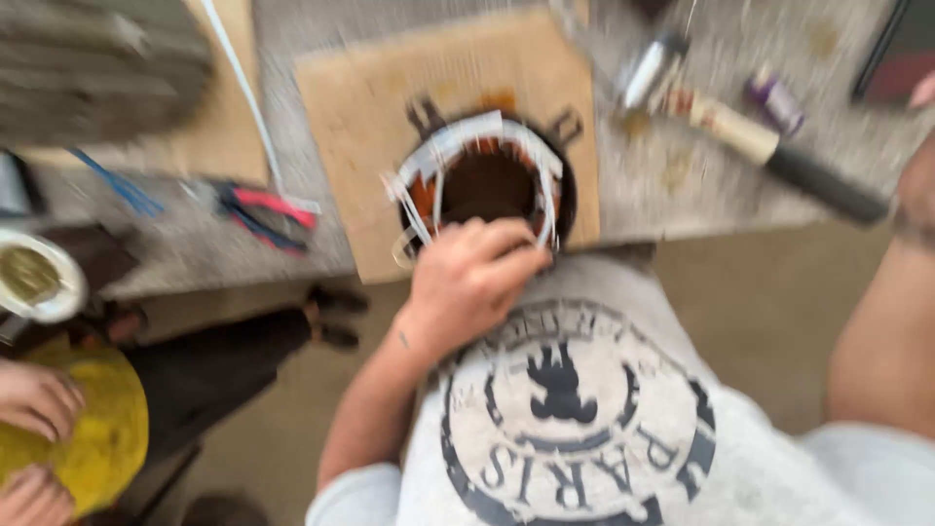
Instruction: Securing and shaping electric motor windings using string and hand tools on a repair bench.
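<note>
My left hand [472,278] sits at the centre of the blurred view, fingers curled together over the near rim of a round motor stator [487,185]. The fingertips touch the rim at its 6 o'clock edge, but I cannot tell whether they pinch anything. My right hand is out of frame; only my bare right forearm [881,341] shows at 3 o'clock, so its state cannot be told.

The stator is a dark metal ring with a hollow brown bore, copper-coloured windings and white, papery insulation strips [458,136] standing up around its upper rim. It rests on a flat, tan square of cardboard [370,107], matte and stained, lying on a grey speckled bench top [682,185].

At 2 o'clock from the hand lies a tool with a black cylindrical grip and a cream-coloured shaft bearing a pale label with reddish marks [769,151]. Just beyond it are a small purple cylinder [774,102] and a white tube-shaped object [648,68].

At 9 to 10 o'clock, red-handled pliers [268,214] lie on the bench, with blue strands [127,190] further left. A thin white strip [239,83] runs diagonally at 11 o'clock.

At 6 o'clock is my grey shirt with a round dark printed emblem [575,419].

At 8 o'clock, another person's hands [34,399] rest on a rounded yellow object [107,429], near a white-rimmed round container [39,278].
</note>
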